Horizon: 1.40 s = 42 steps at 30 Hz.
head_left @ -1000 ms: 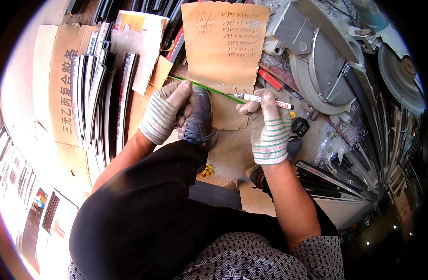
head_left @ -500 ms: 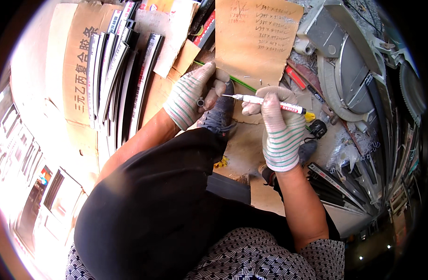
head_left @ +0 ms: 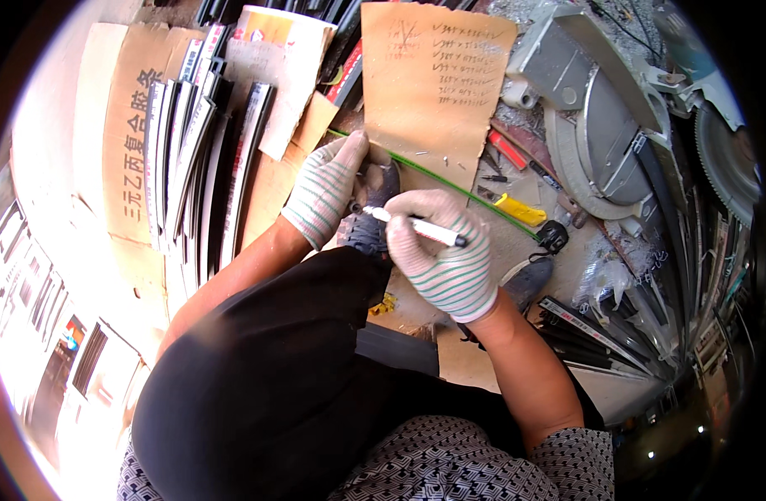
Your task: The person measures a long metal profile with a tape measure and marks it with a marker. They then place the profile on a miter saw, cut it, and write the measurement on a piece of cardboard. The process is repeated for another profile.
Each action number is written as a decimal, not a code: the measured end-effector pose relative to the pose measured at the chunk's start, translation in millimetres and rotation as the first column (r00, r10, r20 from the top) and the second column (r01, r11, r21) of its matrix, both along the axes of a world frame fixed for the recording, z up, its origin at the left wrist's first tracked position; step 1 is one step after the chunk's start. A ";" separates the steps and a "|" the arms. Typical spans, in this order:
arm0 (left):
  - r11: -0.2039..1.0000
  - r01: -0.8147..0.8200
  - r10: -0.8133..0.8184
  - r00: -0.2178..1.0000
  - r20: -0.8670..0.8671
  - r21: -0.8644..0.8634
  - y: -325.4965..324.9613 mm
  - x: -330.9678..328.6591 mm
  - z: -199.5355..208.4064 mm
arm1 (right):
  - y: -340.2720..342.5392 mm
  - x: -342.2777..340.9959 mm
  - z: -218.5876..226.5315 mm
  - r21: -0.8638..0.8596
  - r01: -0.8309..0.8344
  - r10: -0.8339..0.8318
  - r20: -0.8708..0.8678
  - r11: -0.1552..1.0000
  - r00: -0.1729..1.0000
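Observation:
In my right hand (head_left: 446, 250), which wears a white glove with green stripes, is a white marker (head_left: 433, 231) with a black end. Its tip points left, at the small dark round cap (head_left: 355, 206) in the fingers of my left hand (head_left: 323, 188), gloved alike. Tip and cap are so close that I cannot tell if they touch. Beyond both hands the green blade of a tape measure (head_left: 552, 237) runs slantwise along the near edge of a brown cardboard sheet (head_left: 437, 83) with handwriting.
Black rubber-like strips (head_left: 203, 159) lie bundled on cardboard at the left. A yellow-handled knife (head_left: 521, 209) and a red-handled tool (head_left: 507, 150) lie right of the sheet. A grey cutting saw (head_left: 600, 142) with a round toothed blade (head_left: 725, 163) stands at the right.
My right hand has moved left and down, bringing the marker's tip to the cap in my left hand. The whole view has shifted a little, and the yellow-handled knife now shows fully.

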<state>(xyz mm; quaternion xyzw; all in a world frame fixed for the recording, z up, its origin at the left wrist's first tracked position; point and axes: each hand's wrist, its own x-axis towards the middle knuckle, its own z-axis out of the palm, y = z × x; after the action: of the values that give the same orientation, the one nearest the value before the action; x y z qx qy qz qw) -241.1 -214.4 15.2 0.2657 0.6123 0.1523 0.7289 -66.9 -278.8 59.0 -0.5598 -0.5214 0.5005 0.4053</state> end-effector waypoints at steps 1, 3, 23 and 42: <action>1.000 0.003 -0.003 1.000 -0.007 0.010 0.4 0.8 0.2 | 2.2 -1.5 -1.2 0.063 -0.009 0.008 0.026 0.998 1.000; 1.000 0.007 -0.007 1.000 -0.019 0.030 -1.9 0.6 -0.9 | 4.7 -4.9 -1.9 0.145 -0.043 0.027 0.109 0.989 0.994; 0.996 0.047 -0.049 0.999 0.022 0.081 -13.4 0.7 -10.1 | -20.0 -31.1 -27.5 -0.218 0.126 -0.154 -0.115 0.968 0.981; 0.984 0.146 -0.162 0.973 0.167 0.100 -12.3 9.3 0.5 | -24.2 -17.2 -50.5 -0.624 0.049 -0.412 -0.453 0.780 0.790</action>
<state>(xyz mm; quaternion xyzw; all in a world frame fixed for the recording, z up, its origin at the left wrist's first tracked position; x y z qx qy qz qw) -231.8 -226.7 15.7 0.3294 0.5163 0.1443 0.7772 -84.0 -303.0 8.6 -0.5437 -0.1212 0.7218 0.4108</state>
